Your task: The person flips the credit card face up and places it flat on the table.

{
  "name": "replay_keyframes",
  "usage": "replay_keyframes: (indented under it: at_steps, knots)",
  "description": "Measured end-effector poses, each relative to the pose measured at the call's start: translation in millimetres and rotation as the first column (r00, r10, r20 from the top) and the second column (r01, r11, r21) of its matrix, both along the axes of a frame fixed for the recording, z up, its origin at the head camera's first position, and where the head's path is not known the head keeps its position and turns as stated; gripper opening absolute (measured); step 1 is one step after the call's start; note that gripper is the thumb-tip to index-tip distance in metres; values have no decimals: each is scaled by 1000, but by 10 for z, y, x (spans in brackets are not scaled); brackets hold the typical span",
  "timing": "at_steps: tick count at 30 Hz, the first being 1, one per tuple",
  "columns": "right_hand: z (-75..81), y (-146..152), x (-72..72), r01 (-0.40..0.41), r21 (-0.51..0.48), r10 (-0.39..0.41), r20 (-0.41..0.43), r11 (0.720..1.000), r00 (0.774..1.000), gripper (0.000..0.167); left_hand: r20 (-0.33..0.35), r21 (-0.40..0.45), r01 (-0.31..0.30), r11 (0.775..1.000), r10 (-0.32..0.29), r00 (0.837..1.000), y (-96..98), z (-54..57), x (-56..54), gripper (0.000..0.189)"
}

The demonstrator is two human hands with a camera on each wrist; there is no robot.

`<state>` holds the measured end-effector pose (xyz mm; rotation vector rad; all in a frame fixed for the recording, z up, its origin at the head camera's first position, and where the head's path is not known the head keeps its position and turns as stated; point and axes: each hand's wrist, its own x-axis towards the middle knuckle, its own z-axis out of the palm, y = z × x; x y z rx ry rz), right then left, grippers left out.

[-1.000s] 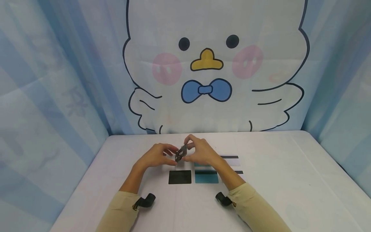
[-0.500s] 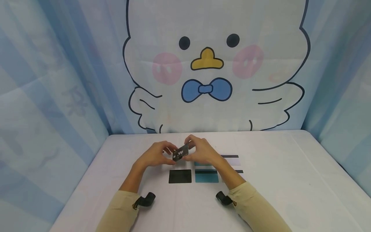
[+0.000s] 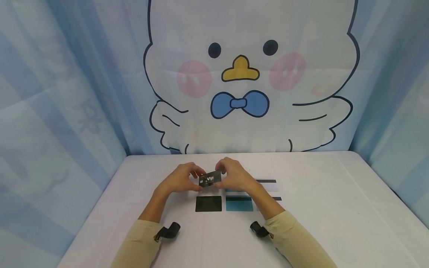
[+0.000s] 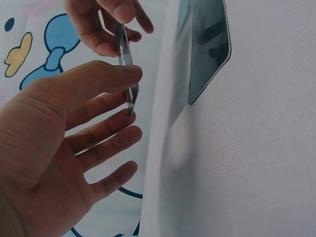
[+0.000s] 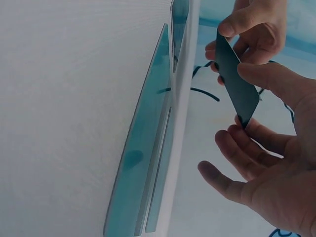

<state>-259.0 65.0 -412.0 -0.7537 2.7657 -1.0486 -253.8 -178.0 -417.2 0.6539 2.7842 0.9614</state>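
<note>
A dark card (image 3: 210,179) with white "VIP" lettering is held up above the table, its printed face toward the head camera. My left hand (image 3: 181,179) pinches its left end between thumb and fingertips. At the opposite end, my right hand (image 3: 235,176) grips it between thumb and index finger. From the right wrist view the plain back of the held card (image 5: 236,81) shows, with the other right fingers spread loosely below. On the table just in front lies a black card (image 3: 208,204), and a teal card (image 3: 239,206) with a dark stripe lies to its right.
Behind the teal card, partly hidden by the right forearm, are a second teal card (image 3: 233,191) and a white card (image 3: 268,186) with a dark stripe. The white table (image 3: 335,208) ends at a cartoon-printed curtain (image 3: 241,134). Black wrist cameras (image 3: 169,231) stick out from both sleeves.
The held card has turned from a steep tilt to nearly level, so its printed face shows more fully. The right fingers have shifted slightly right and down; the left hand stays almost in place.
</note>
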Motion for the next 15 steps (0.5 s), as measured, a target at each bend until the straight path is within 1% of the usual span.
replay_keyframes:
  at_steps: [10,15]
  knots:
    - [-12,-9,7,5,39,-5,-3,999,1000,45,-21,-25,-10,1000,10,1000,3,3,3,48]
    - [-11,-15,14,8,55,-7,-22,998,1000,44,-24,-32,-24,999,23,999,16,4,6,48]
